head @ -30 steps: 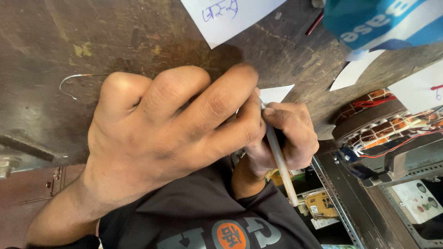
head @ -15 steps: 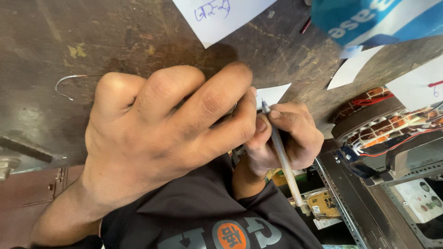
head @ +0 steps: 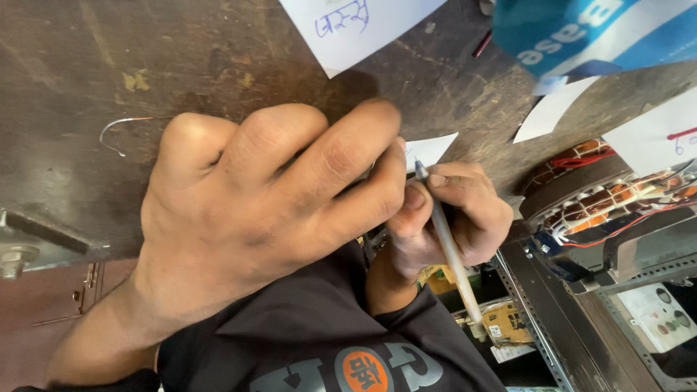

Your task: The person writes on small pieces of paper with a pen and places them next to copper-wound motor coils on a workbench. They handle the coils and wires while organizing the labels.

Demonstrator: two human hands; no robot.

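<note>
**Pen position and hand states at the bench**

The pen (head: 449, 247) is a slim pale-grey stick held in the right hand (head: 454, 221); thumb and forefinger pinch it close behind the tip, and the other fingers are folded around the barrel. Its long axis runs from the tip, at the upper left of that hand, down and slightly right towards the person's body; the rear end juts well clear of the hand. The tip points away from the person and stands at the near edge of a small white paper slip (head: 434, 147); actual contact cannot be confirmed.

The left hand (head: 268, 210) lies just left of the pen, closer to the camera; its fingers are curled tight and its fingertips press against the right hand. Whether it holds anything cannot be told, since its palm side is hidden.

Both hands work above the dark, scarred bench (head: 87, 58); a thin wire hook (head: 120, 129) lies to the left; a white sheet with blue handwriting (head: 356, 29) lies beyond. A blue-and-white package (head: 581, 36) sits at upper right; a motor stator with copper windings (head: 581, 203) stands to the right. A dark shirt (head: 305, 341) fills the lower edge.
</note>
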